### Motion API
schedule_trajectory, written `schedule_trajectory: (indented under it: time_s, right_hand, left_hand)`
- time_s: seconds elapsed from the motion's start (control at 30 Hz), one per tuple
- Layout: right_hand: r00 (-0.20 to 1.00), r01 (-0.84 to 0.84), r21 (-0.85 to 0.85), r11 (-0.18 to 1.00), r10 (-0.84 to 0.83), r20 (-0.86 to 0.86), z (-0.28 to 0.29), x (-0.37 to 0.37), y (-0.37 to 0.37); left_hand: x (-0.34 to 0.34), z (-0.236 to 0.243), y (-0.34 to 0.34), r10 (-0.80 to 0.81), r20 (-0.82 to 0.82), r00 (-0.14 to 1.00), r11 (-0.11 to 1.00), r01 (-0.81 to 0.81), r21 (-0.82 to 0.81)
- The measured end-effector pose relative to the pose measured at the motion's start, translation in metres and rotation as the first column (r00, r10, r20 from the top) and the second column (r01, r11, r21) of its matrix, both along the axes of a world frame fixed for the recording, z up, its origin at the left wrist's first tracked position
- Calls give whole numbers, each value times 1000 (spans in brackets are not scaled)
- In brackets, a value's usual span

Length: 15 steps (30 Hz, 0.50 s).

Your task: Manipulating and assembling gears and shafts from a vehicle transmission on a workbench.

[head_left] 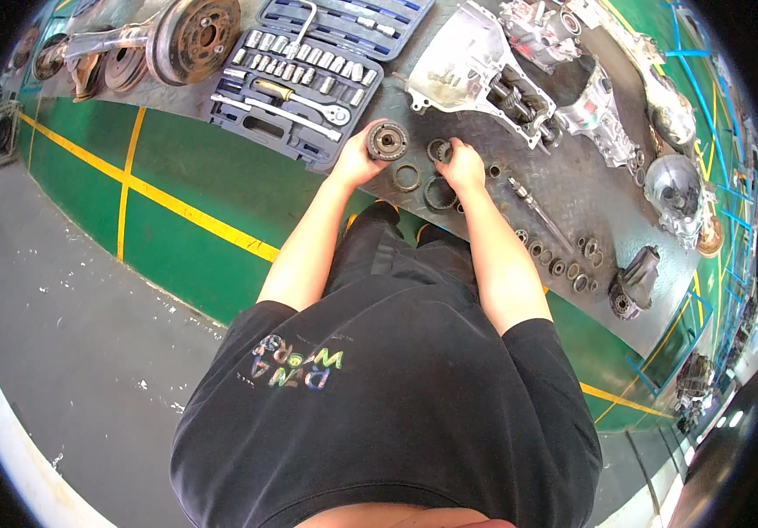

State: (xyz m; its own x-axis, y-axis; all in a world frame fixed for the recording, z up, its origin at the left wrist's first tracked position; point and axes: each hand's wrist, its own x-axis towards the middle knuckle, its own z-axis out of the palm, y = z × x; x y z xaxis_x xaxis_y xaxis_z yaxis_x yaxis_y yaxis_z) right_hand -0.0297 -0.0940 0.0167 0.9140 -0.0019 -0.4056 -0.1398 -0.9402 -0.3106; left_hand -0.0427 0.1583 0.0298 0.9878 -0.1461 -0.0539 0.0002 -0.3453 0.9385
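Note:
My left hand is closed round a toothed gear hub, its round face turned up, beside the corner of the socket set. A little to the right, my right hand grips a smaller dark gear by its side, over the metal table top. Between and below the two hands a thin metal ring lies flat. A wider dark ring rests close under my right hand, partly covered by my wrist.
An open socket set lies left of centre. Ahead stands an opened gearbox housing. A splined shaft and several small gears lie to the right, near a dark casting. A rusty brake drum sits far left.

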Motion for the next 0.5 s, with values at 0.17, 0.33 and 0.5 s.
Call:
schedule_trajectory:
  time_s: [0.17,0.33,0.5]
  right_hand:
    - [981,175,42,984,-178,80,-4,-16,-11]
    - [987,137,-117,984,-145,-63,4,-28,-38]
    - [995,69,-124,990,-77,-63,4,-21,-46]
  left_hand:
    - [-2,-1,1,-1,-13,1000,1000,1,1]
    - [0,1,2,-10,7,1000,1000,10,-11]
    - [2,2,2,-5,-4,1000,1000,5,12]
